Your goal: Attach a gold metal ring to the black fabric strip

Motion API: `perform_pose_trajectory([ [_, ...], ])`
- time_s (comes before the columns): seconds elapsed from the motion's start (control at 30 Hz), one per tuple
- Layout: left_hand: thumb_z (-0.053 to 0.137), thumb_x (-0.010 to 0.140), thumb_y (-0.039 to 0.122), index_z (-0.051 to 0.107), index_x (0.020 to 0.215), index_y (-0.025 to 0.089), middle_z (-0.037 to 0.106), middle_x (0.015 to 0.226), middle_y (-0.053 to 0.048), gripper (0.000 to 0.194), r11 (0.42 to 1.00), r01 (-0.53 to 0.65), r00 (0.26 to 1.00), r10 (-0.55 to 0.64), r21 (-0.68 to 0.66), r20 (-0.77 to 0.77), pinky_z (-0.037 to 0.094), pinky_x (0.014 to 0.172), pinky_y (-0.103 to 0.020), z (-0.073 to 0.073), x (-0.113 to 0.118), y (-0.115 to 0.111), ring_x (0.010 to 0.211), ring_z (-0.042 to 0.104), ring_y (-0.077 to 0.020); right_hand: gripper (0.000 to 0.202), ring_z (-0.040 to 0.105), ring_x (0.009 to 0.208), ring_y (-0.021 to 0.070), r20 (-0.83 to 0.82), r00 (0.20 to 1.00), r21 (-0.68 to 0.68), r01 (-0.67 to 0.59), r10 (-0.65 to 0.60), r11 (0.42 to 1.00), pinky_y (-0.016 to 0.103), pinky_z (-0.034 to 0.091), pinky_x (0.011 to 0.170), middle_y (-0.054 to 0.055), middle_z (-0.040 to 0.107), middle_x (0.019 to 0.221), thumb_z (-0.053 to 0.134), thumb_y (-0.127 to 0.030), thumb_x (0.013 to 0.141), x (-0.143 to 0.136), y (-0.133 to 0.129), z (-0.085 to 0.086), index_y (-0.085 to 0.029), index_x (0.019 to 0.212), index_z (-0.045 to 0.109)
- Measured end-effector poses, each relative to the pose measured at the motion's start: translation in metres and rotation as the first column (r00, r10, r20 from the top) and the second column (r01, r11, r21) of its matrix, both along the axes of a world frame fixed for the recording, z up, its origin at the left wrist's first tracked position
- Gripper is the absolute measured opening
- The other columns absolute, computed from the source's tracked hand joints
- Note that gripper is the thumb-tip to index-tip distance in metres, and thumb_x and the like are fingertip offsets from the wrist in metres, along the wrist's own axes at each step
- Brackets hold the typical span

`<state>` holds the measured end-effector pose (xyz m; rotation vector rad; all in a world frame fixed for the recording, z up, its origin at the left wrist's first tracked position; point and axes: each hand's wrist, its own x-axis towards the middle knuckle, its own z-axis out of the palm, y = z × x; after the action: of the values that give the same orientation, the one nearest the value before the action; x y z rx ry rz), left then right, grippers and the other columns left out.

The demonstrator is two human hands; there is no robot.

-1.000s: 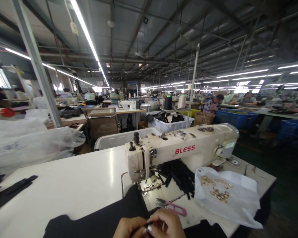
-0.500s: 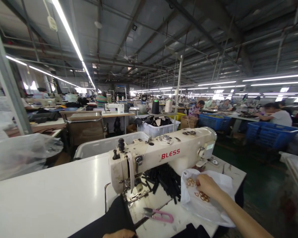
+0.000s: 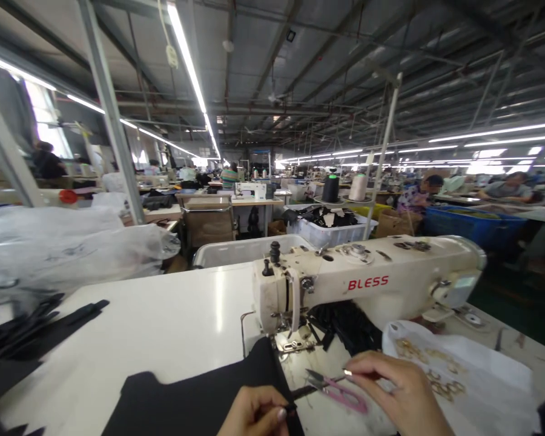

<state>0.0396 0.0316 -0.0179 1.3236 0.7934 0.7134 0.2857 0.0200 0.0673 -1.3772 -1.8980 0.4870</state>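
Observation:
My left hand (image 3: 254, 413) is at the bottom edge and pinches the end of a short black strap (image 3: 301, 393) at the edge of a black fabric piece (image 3: 200, 399). My right hand (image 3: 390, 387) hovers over pink thread snips (image 3: 340, 395) and holds a small metal ring (image 3: 347, 372) at its fingertips. Both hands are just in front of the needle area of a cream sewing machine marked BLESS (image 3: 367, 281). To the right lies a white plastic bag with several gold rings (image 3: 458, 375).
A heap of black straps (image 3: 345, 321) lies behind the machine's arm. Black strips (image 3: 27, 339) and a clear plastic bag (image 3: 72, 248) sit on the white table's (image 3: 163, 321) left side. Thread cones (image 3: 331, 188), bins and other workers fill the hall behind.
My right hand went out to the bag of rings and has come back toward my left hand with a ring at its fingertips. The view swung right, then back left.

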Motion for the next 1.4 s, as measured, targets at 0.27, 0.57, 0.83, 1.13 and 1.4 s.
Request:
perform_pose_trajectory([
  [0.27, 0.055, 0.077, 0.053, 0.052, 0.074, 0.005, 0.059, 0.053, -0.01, 0.047, 0.972, -0.188, 0.976, 0.169, 0.14, 0.138, 0.04, 0.046, -0.015, 0.022, -0.006, -0.006, 0.044, 0.051, -0.0092, 0.012, 0.061, 0.072, 0.0173, -0.542, 0.834, -0.229, -0.262, 0.101, 0.937, 0.025, 0.048, 0.067, 0.007, 0.066, 0.074, 0.063, -0.023, 0.061, -0.089, 0.02, -0.044, -0.016, 0.055, 0.056],
  [0.57, 0.042, 0.085, 0.032, 0.058, 0.071, 0.009, 0.06, 0.055, -0.007, 0.032, 0.818, -0.154, 0.905, 0.342, 0.554, -0.253, 0.033, 0.045, -0.014, 0.023, -0.012, -0.004, 0.047, 0.051, -0.01, 0.007, 0.06, 0.071, 0.0164, -0.46, 0.874, -0.267, -0.305, 0.157, 0.914, 0.024, 0.046, 0.065, 0.005, 0.064, 0.074, 0.06, -0.018, 0.062, -0.092, 0.021, -0.052, -0.015, 0.056, 0.056],
  [0.83, 0.042, 0.082, 0.023, 0.057, 0.07, 0.012, 0.059, 0.056, -0.004, 0.022, 0.699, -0.059, 0.893, 0.356, 0.713, -0.275, 0.033, 0.048, -0.014, 0.017, -0.013, 0.0, 0.049, 0.053, -0.0096, 0.008, 0.058, 0.064, 0.0156, -0.431, 0.888, -0.334, -0.323, 0.161, 0.886, 0.023, 0.045, 0.06, 0.004, 0.062, 0.066, 0.061, -0.021, 0.062, -0.09, 0.027, -0.062, -0.014, 0.063, 0.057],
  [1.13, 0.042, 0.085, 0.024, 0.059, 0.072, 0.012, 0.062, 0.061, -0.004, 0.025, 0.804, -0.033, 0.921, 0.255, 0.594, -0.293, 0.038, 0.057, -0.014, 0.028, -0.014, -0.001, 0.057, 0.057, -0.0116, 0.01, 0.057, 0.064, 0.0154, -0.412, 0.892, -0.276, -0.318, 0.187, 0.907, 0.022, 0.042, 0.059, 0.004, 0.063, 0.065, 0.064, -0.025, 0.063, -0.09, 0.026, -0.067, -0.015, 0.063, 0.065],
  [1.4, 0.044, 0.082, 0.023, 0.061, 0.072, 0.011, 0.062, 0.062, -0.006, 0.023, 0.853, -0.127, 0.914, 0.299, 0.506, -0.275, 0.037, 0.052, -0.014, 0.03, -0.015, -0.002, 0.054, 0.054, -0.0111, 0.022, 0.052, 0.054, 0.012, -0.578, 0.816, -0.403, -0.303, 0.017, 0.863, 0.022, 0.04, 0.053, 0.003, 0.059, 0.059, 0.066, -0.032, 0.057, -0.089, 0.03, -0.074, -0.012, 0.065, 0.061],
])
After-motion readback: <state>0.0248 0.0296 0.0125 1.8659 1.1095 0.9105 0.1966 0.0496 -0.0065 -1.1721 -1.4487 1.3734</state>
